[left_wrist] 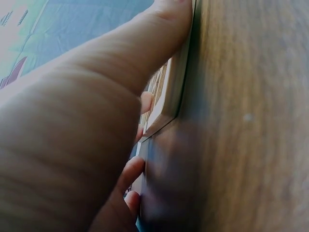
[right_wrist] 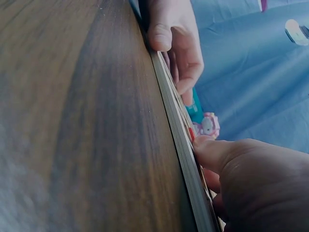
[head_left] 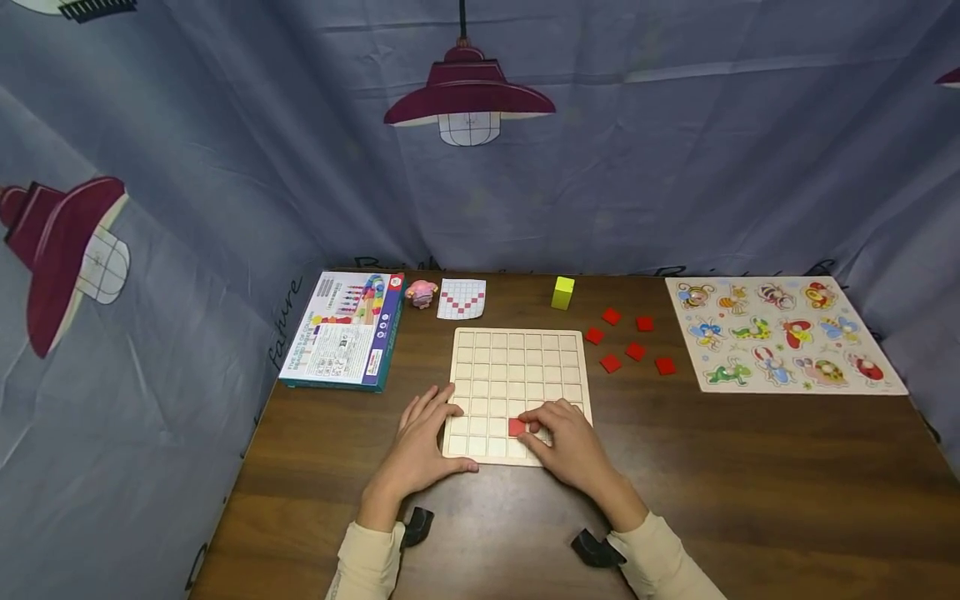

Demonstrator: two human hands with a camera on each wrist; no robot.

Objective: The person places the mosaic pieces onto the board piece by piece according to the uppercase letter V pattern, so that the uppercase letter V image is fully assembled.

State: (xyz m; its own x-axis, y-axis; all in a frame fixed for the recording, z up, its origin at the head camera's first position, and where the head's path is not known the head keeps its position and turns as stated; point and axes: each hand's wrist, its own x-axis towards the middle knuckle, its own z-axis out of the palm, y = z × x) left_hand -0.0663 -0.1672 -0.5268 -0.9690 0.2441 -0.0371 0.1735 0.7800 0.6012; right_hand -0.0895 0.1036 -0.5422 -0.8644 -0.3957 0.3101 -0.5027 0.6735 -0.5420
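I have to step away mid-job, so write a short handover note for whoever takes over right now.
Left hand: open, steadying the pale wooden grid board at its near-left corner.
Right hand: fingers on one square red wooden tile in the board's second-nearest row.
Done: that single tile on the board.
Left: six loose red tiles lie right of the board; the red-and-white pattern card lies behind it.

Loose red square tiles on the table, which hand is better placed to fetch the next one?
Right hand: the red square tiles lie on its side; the left hand rests on the wooden grid board.
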